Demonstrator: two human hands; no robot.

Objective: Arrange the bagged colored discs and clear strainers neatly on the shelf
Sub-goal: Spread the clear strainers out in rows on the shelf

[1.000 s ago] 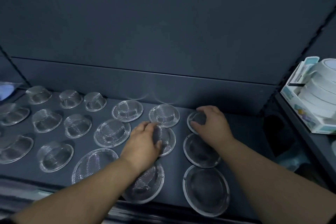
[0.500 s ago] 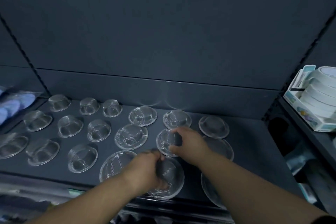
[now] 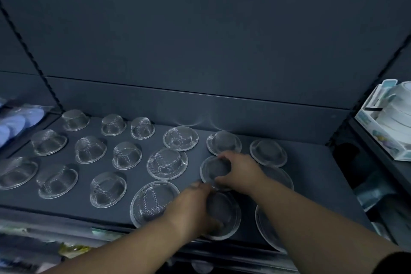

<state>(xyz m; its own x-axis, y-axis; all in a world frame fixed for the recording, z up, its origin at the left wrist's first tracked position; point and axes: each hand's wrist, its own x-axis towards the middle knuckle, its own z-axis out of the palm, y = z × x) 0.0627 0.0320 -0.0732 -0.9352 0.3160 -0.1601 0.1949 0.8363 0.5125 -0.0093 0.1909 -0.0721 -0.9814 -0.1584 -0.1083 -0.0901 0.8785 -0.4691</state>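
Note:
Several clear mesh strainers lie upside down in rows on the dark shelf (image 3: 311, 184). My right hand (image 3: 239, 171) grips the rim of a middle-row strainer (image 3: 212, 170) with curled fingers. My left hand (image 3: 193, 204) holds the front-row strainer (image 3: 224, 213) just below it, and the two hands almost touch. A larger strainer (image 3: 151, 202) sits to the left of my left hand. Bagged blue discs (image 3: 15, 122) lie on the neighbouring shelf at the far left.
A white box of tape rolls (image 3: 387, 122) stands on the shelf to the right. My right forearm partly covers two more strainers (image 3: 266, 229). The shelf's front edge (image 3: 66, 218) runs close below the front row, with packaged goods under it.
My right hand came from the back-row strainer to the middle-row one. My left hand dropped from that middle-row strainer to the front-row one. The view shifted right and back.

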